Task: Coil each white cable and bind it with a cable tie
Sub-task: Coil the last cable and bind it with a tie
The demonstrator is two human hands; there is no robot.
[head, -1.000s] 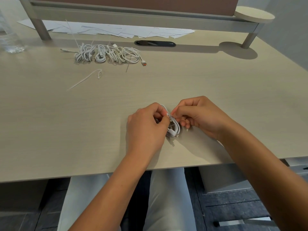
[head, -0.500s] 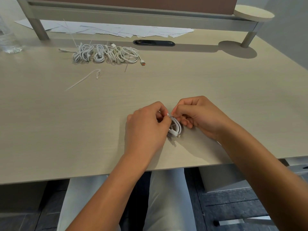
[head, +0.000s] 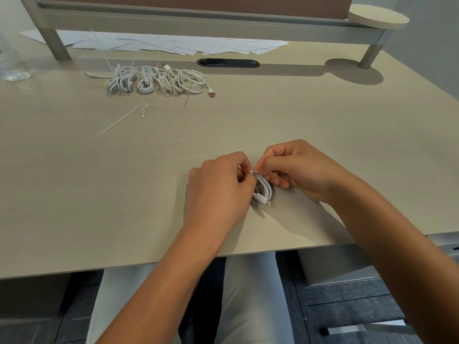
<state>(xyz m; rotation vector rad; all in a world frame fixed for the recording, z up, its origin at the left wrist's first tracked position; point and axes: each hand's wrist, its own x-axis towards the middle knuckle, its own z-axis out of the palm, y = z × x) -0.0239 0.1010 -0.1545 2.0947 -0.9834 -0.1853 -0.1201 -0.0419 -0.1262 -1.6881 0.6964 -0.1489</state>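
Note:
A small coiled white cable (head: 263,191) lies near the front edge of the desk, its plug end poking out at the lower right. My left hand (head: 219,188) grips the coil from the left and covers most of it. My right hand (head: 301,170) pinches a thin white cable tie at the top of the coil, fingertips meeting those of the left hand. The tie itself is almost wholly hidden by the fingers. A row of several coiled white cables (head: 156,80) sits at the back left. One loose looped cable tie (head: 124,119) lies in front of that row.
The light wooden desk (head: 323,115) has a raised shelf on grey legs (head: 56,43) along the back, with white papers (head: 173,44) under it. A dark cable slot (head: 228,62) sits mid-back. A clear bottle (head: 11,63) stands far left.
Both hands stayed over the coil; the fingertips shifted slightly at its top and the coil turned a little, showing more of its loops and plug.

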